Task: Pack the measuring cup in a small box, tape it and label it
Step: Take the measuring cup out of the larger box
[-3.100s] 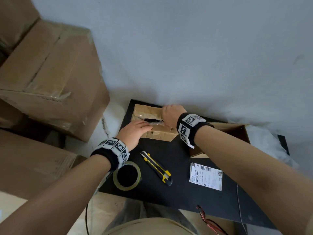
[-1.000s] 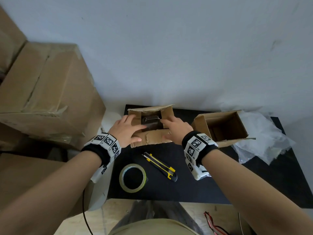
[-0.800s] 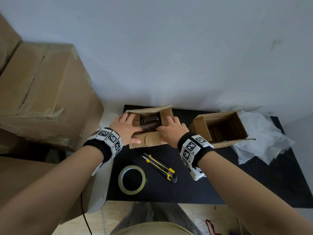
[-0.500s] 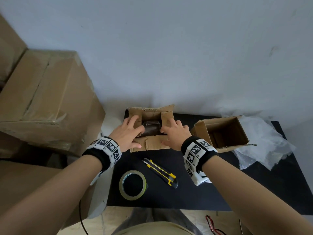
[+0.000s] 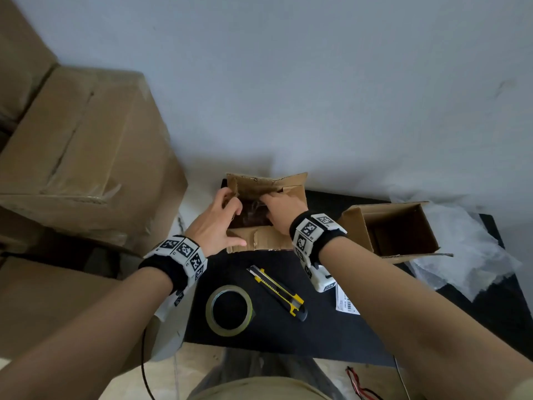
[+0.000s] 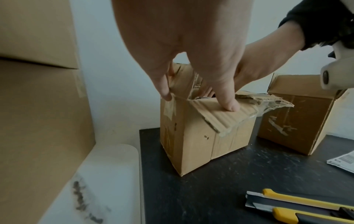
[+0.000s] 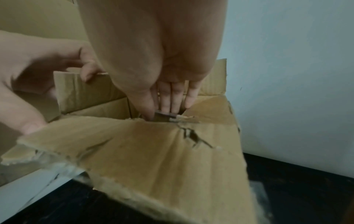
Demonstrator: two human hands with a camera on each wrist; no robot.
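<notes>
The small cardboard box stands at the back of the black mat with its flaps up. A dark measuring cup sits inside it, mostly hidden. My left hand holds the box at its left corner, with fingers hooked over the left flap and the thumb pressing the near flap outward. My right hand reaches down into the opening. Its straight fingers press on the cup's dark edge.
A tape roll, a yellow utility knife and a shipping label lie on the mat near me. A second open box and crumpled plastic wrap sit to the right. Large cartons crowd the left.
My right hand has gone deeper into the box, pushing the cup lower. My left fingers shifted from the cup to the left flap, and the back flap now stands higher.
</notes>
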